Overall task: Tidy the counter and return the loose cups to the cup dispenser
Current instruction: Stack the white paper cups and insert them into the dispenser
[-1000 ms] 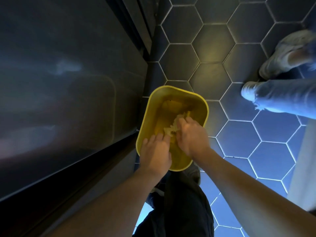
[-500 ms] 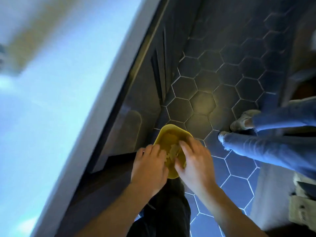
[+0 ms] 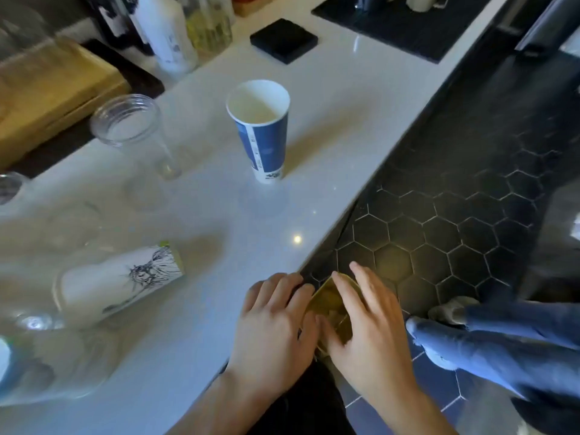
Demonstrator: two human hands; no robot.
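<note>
A blue paper cup [image 3: 258, 128] stands upright on the white counter [image 3: 329, 120]. To its left stands a clear plastic cup [image 3: 133, 133]. A white paper cup with a line drawing [image 3: 120, 282] lies on its side at the left, and a blurred clear cup [image 3: 47, 359] lies below it. My left hand [image 3: 273, 328] and my right hand [image 3: 372, 331] hover side by side past the counter's front edge, fingers relaxed, above a yellow bin [image 3: 328, 302] on the floor. Nothing shows in either hand. No cup dispenser is in view.
A wooden board [image 3: 47, 86], a white bottle [image 3: 164, 29], a black square pad [image 3: 284, 40] and a black mat [image 3: 401, 22] sit along the counter's far side. Another person's jeans-clad legs [image 3: 502, 340] stand on the dark hexagon tiles [image 3: 455, 230] at the right.
The view has swung up from the floor and the yellow bin to the counter with its cups. Both hands remain together over the bin, which now looks small and mostly hidden.
</note>
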